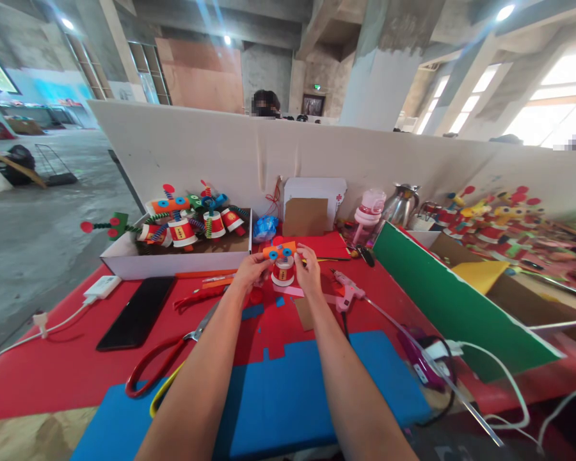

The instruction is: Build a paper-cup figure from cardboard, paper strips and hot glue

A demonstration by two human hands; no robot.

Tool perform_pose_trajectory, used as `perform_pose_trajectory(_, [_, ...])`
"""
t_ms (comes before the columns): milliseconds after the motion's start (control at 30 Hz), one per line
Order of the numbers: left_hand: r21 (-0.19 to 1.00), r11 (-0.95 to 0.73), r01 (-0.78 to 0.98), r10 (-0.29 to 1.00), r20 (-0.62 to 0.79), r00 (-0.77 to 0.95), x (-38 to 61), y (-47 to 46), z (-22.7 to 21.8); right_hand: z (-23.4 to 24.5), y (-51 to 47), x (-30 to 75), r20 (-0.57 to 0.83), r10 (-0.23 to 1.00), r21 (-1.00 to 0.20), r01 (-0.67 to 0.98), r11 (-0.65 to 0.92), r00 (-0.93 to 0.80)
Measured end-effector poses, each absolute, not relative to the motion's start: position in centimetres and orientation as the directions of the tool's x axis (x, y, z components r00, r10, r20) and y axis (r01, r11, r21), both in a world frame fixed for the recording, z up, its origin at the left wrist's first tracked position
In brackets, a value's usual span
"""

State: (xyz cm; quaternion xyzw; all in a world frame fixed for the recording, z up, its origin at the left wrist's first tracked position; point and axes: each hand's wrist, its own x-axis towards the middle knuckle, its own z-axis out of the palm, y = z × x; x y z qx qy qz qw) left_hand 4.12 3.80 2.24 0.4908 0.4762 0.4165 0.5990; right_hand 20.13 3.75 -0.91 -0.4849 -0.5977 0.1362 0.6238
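Note:
Midway across the red tabletop stands a small paper-cup figure, its red and white cup (pixel 283 274) topped by an orange paper head (pixel 280 250) with blue round eyes. From the left, my left hand (pixel 250 274) pinches one end of the orange head. My right hand (pixel 308 270) closes its fingers on the other end. A pink hot glue gun (pixel 349 289) lies to the right of my right hand. Large red-handled scissors (pixel 158 368) and red-handled pliers (pixel 199 296) rest left of my left forearm. Small blue paper scraps (pixel 253 312) lie near the cup.
A white box (pixel 177 264) of finished cup figures stands at the back left. A black phone (pixel 135 314) lies in front of it. On the right is a green-sided box (pixel 451 301). Blue foam sheet (pixel 278 397) lies under my forearms. A pale partition (pixel 211 147) rises behind.

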Motion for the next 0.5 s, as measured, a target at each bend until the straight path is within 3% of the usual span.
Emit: perform_pose_trajectory(500, [0.984, 0.180, -0.018, 0.969, -0.174, 0.175, 4.14, 3.87, 2.16, -1.18, 3.94, 20.13, 0.640, 0.732, -0.741, 0.442, 0.506, 0.233])
